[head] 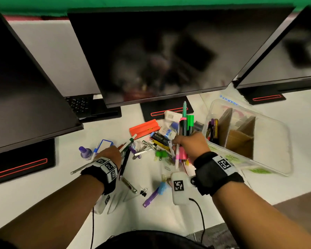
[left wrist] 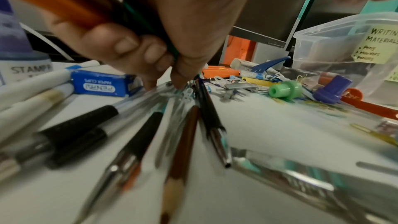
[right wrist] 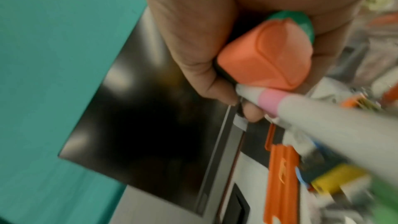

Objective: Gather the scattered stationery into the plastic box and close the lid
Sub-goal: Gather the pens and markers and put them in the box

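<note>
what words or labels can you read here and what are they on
"STAMP", cut off: purple bottle
"PAPER CLIPS", upside down, brand unclear: blue carton
"WRITING MATERIALS", "Pens", "Markers", "Pencils": yellow note on the box
"STORAGE", reversed: box lid
Other green notes: too blurred.

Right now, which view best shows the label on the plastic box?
The left wrist view: the yellow label on the plastic box reads "Writing Materials". The head view shows the box whole, its labels too small to read. The right wrist view misses it.
</note>
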A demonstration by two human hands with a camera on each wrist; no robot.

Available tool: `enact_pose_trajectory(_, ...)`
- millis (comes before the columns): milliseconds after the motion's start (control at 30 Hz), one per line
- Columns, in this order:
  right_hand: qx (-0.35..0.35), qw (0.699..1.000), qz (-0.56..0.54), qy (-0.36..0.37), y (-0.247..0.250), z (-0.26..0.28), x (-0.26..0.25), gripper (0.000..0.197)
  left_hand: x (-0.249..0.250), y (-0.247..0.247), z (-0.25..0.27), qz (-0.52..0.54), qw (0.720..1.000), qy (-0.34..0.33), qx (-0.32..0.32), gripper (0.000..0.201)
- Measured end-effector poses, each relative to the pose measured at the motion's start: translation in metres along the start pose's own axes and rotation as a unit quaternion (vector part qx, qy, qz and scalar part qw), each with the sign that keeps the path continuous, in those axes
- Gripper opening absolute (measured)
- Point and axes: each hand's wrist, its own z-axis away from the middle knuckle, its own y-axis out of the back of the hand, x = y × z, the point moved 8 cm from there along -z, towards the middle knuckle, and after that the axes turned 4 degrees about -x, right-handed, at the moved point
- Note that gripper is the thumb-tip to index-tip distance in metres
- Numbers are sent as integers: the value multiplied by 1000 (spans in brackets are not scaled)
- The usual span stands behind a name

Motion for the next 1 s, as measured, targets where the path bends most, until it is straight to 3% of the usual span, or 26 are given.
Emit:
enact_pose_trajectory(167, 126, 992, -26, 17, 86, -12, -23, 12, 6, -5, 2, -37, 999, -13, -36, 57)
enact_pose_trajectory(267, 175, 984, 9, -6, 127, -25, -23, 20, 6, -4, 4, -47, 998, 10, -30, 40)
enact_pose_trajectory(500, 71, 979, 166, -99, 133, -41, -16, 18, 0, -9, 5, 4, 999, 41, -16, 32)
enact_pose_trajectory(733, 76, 955, 281, -50, 123, -55, -34, 36, -5, 3, 13, 43, 996, 75, -6, 29)
enact_pose_trajectory(900, 50, 941, 335, -23, 114, -52, -35, 27, 5, 22, 17, 34, 999, 29, 13, 21)
enact_pose_trajectory(1000, 37, 932, 359, 42, 113, -43, -40, 30, 24, 46, 29, 23, 999, -6, 41, 26)
